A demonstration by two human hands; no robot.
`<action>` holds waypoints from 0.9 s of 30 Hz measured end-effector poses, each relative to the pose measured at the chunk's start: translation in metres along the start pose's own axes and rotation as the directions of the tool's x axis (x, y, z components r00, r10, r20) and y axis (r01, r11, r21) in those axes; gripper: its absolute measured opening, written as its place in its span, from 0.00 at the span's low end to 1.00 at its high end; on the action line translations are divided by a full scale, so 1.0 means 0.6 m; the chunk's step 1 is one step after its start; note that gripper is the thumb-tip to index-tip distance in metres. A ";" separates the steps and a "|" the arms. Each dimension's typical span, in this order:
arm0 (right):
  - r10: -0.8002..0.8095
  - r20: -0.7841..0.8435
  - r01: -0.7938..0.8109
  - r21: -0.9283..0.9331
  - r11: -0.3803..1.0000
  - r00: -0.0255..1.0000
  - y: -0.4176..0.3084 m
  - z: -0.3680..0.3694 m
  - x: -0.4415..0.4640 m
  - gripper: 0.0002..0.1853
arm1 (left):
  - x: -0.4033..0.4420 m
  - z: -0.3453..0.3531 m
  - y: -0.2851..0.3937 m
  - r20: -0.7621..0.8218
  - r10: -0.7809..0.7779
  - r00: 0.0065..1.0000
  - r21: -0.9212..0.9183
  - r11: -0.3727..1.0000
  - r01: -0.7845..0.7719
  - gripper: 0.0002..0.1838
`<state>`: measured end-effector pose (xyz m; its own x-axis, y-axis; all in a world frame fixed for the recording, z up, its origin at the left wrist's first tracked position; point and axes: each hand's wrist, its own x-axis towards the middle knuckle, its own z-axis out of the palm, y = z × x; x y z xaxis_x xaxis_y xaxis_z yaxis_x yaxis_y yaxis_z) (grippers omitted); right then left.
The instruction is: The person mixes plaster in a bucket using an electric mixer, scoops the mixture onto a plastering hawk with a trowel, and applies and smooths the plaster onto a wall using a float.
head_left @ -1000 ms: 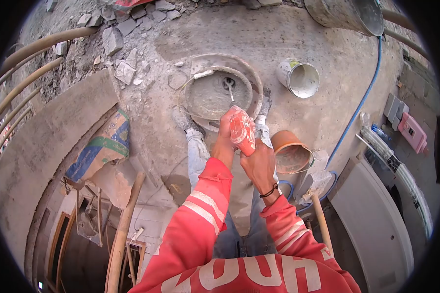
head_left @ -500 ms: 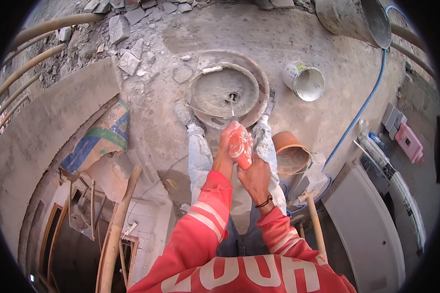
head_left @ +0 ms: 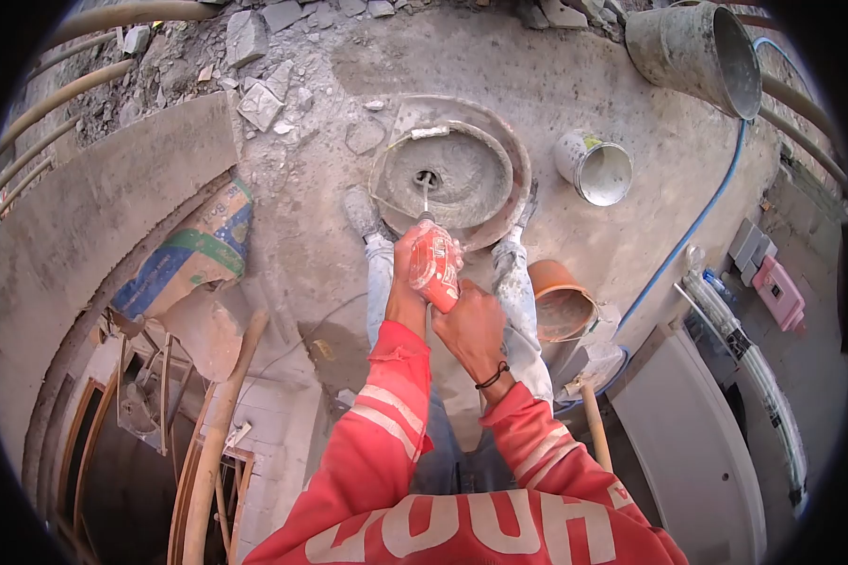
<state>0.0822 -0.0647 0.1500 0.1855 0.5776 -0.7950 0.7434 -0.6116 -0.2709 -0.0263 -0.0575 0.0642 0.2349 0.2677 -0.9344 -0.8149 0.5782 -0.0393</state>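
Observation:
My left hand [head_left: 404,262] is wrapped round the front of a red power drill [head_left: 435,264] coated in dust. My right hand [head_left: 472,330] grips the drill's rear handle. From the chuck, a mixing shaft [head_left: 426,195] reaches down into grey wet mortar [head_left: 476,179], and its lower end is hidden in a small hollow there. The mortar lies in a round bucket [head_left: 383,160] with a wire handle and a white grip. Behind the bucket curves a wider dusty rim [head_left: 521,155]. My feet stand on either side.
A white bucket [head_left: 575,155] and an orange bucket [head_left: 549,277] lie to the right, with a big grey drum [head_left: 674,52] farther back. A blue hose [head_left: 693,231] runs along the right. Broken stones [head_left: 259,105] and a cement bag [head_left: 184,250] are on the left.
Both hands and the drill have moved left. The shaft has shifted from the right of the mortar to its left side. The whole view has tilted slightly.

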 end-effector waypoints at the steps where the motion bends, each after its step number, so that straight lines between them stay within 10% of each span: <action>1: -0.025 -0.011 0.025 0.001 1.000 1.000 -0.005 0.001 0.004 0.17 | -0.003 0.001 0.007 0.002 0.009 1.000 -0.010 1.000 -0.009 0.35; 27: -0.153 0.013 0.153 -0.054 0.987 0.988 -0.069 -0.070 0.075 0.15 | 0.109 0.067 0.074 0.058 0.062 0.996 -0.010 0.998 -0.061 0.18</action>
<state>0.0868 0.0091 0.1483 0.0616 0.6574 -0.7511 0.7965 -0.4859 -0.3599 -0.0256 0.0165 0.0155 0.2144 0.3469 -0.9131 -0.8329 0.5533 0.0146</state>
